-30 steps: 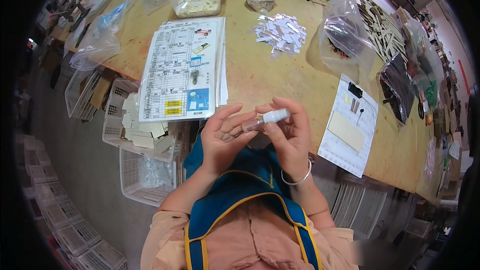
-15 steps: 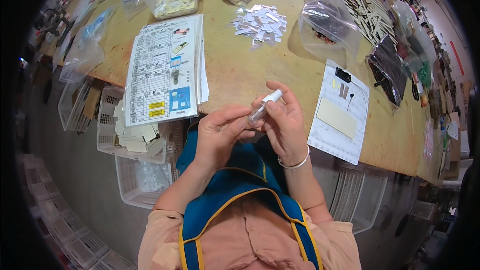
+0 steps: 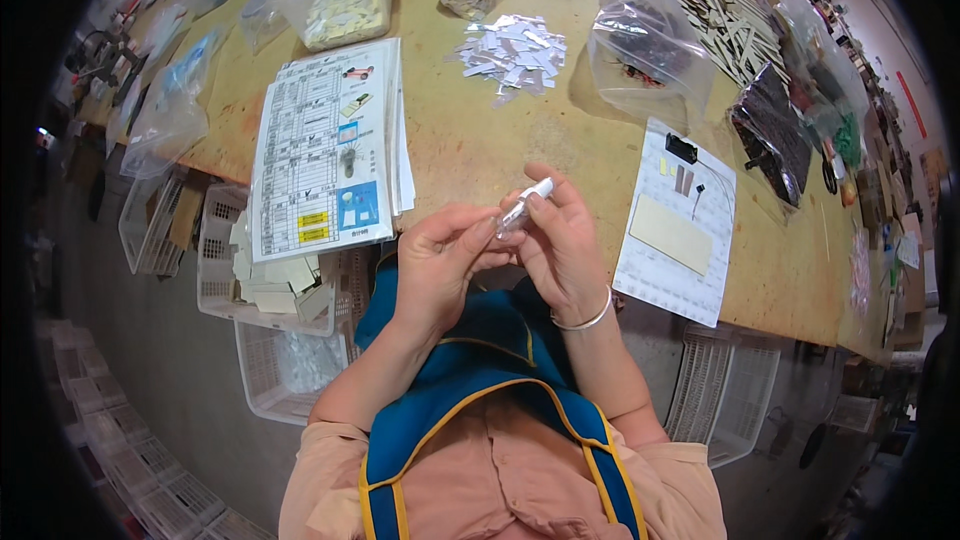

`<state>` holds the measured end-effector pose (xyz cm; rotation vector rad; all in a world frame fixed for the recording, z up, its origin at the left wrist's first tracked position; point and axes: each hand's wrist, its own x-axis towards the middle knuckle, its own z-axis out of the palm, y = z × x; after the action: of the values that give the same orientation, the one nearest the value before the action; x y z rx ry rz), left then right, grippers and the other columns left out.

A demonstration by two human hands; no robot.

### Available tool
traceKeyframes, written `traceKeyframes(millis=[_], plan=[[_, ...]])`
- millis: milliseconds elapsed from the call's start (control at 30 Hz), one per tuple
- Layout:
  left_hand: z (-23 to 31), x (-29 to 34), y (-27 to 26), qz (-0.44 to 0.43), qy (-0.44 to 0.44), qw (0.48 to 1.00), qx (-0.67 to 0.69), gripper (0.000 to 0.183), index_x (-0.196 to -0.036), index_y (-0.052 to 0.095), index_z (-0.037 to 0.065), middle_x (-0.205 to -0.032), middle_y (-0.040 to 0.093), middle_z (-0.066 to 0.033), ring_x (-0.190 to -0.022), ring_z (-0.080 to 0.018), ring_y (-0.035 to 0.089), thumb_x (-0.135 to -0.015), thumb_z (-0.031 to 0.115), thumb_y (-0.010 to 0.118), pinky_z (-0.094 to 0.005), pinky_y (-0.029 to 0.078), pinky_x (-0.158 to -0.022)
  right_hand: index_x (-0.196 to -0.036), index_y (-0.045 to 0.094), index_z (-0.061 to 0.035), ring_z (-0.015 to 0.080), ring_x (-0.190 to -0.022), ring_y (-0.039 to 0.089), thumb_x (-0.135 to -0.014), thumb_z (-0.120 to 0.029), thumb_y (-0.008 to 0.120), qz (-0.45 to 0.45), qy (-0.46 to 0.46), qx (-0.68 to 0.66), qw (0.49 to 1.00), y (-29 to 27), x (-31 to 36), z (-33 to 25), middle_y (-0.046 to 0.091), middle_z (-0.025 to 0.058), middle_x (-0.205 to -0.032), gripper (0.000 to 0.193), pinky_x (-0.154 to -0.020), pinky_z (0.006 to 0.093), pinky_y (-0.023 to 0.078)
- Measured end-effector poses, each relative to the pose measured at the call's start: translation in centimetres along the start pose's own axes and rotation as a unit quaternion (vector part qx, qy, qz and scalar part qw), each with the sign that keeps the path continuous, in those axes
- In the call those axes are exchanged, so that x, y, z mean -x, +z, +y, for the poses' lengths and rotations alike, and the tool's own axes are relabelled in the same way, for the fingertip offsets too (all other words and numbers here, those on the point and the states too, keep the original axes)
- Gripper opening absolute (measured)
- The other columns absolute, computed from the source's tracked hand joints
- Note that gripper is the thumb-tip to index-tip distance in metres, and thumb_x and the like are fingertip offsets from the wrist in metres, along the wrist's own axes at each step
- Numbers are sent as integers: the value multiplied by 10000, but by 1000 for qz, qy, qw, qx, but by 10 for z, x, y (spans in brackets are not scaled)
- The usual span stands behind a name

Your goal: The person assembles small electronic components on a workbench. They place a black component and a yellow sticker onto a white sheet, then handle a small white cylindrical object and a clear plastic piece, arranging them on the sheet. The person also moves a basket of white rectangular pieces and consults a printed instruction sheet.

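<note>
Close to the table's front edge, both hands meet around a small clear spray bottle with a white top. The bottle is tilted, its white end pointing up and to the right. My right hand grips it near the white top between thumb and fingers. My left hand is closed, its thumb and fingertips pinched at the clear lower end. Fingers cover part of the bottle, so whether anything else is in the left pinch cannot be seen.
A sleeved checklist lies left, a sheet with a pale panel and small parts right. Beyond are a pile of white strips, a tub of pale pieces and a clear bag. White crates stand below the edge.
The bottle has turned slightly in my fingers, and its white top sits a little lower and further left. Both hands keep their hold. The whole view has shifted slightly.
</note>
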<state>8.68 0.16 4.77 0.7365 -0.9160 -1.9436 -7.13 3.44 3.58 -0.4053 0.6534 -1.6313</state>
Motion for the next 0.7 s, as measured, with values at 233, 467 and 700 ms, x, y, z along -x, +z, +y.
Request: traceKeyframes(millis=[233,467,700], plan=[[-5,-9,9,-2,45,999,-24,183,-1145,707,-65,-1195,651,-128,-999,-237,732,-989,6,641,-329,639,-848,-1365,449,-67,235,-898,667,-1069,-101,509,1,73,-135,988,-8,-4,5,653,144,-1097,304,-746,410,576],[-11,-15,8,-15,78,996,-47,179,-1136,711,-57,-1234,620,-130,-1003,-244,725,-971,-14,656,-321,637,-850,-1366,452,-90,194,-856,632,-1075,-102,495,9,79,-158,984,-17,-7,8,635,124,-1098,294,-719,376,555],[-8,-20,6,1,39,998,-46,163,-1135,693,-41,-1121,699,-114,-955,-195,734,-997,26,639,-313,641,-824,-1383,424,-42,222,-972,646,-1053,-58,527,23,-8,-91,996,-16,-11,11,634,152,-1128,346,-832,371,571]])
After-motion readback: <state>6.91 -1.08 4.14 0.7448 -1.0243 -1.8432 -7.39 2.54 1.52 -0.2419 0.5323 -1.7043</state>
